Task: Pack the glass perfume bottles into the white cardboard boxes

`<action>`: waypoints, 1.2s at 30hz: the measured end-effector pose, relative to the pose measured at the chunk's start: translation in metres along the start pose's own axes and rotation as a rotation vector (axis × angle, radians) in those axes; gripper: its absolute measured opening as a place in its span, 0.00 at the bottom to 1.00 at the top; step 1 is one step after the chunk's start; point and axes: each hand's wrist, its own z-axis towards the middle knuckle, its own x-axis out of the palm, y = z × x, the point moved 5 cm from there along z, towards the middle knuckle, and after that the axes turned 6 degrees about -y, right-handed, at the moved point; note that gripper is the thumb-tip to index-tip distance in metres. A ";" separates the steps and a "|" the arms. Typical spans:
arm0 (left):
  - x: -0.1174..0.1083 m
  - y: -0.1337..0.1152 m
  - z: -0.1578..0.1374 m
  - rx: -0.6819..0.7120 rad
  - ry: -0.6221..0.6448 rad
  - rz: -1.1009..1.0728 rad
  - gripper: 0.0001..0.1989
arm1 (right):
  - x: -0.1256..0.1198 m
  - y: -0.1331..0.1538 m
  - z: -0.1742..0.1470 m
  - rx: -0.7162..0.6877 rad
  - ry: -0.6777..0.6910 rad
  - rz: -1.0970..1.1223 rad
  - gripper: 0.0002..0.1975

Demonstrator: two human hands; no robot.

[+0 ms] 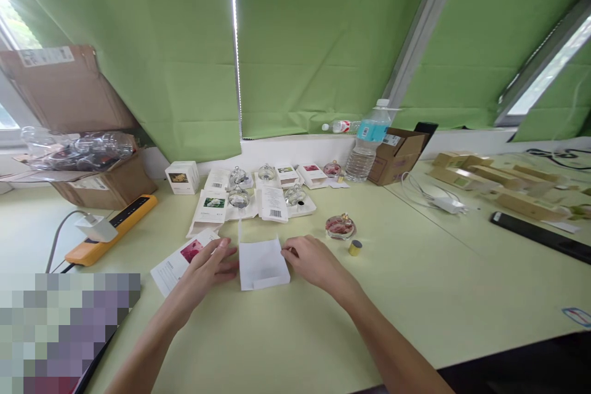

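A white folded-paper tray [264, 261] with raised edges lies on the table in front of me. My right hand [314, 261] pinches its right edge between thumb and fingers. At the tray's left side is my left hand [210, 266], its fingers apart and pointing at the tray wall; whether they touch it I cannot tell. Partly under this hand lies a flattened white printed carton [170, 265] with a pink flower picture. To the right of the tray stand a round glass bottle [339, 228] with reddish contents and a small gold cap [355, 248].
Several glass bottles [239, 197] and white cartons [206, 210] stand behind the tray. At left are an orange power strip [132, 214] and an open cardboard box [117, 181]. A large water bottle [367, 148] and a brown box [394, 157] stand at the back right.
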 end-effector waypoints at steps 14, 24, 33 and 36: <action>0.001 0.005 0.007 0.004 0.092 0.013 0.28 | 0.003 0.000 0.000 -0.063 -0.017 0.001 0.18; 0.009 -0.001 -0.003 -0.017 0.246 -0.015 0.27 | 0.005 0.001 0.001 -0.084 0.001 -0.015 0.19; 0.010 -0.004 -0.008 0.000 0.326 0.117 0.25 | 0.004 0.001 0.000 -0.089 -0.012 -0.016 0.18; 0.011 0.003 -0.004 0.037 0.321 0.130 0.25 | 0.006 0.000 0.001 -0.094 -0.017 -0.022 0.19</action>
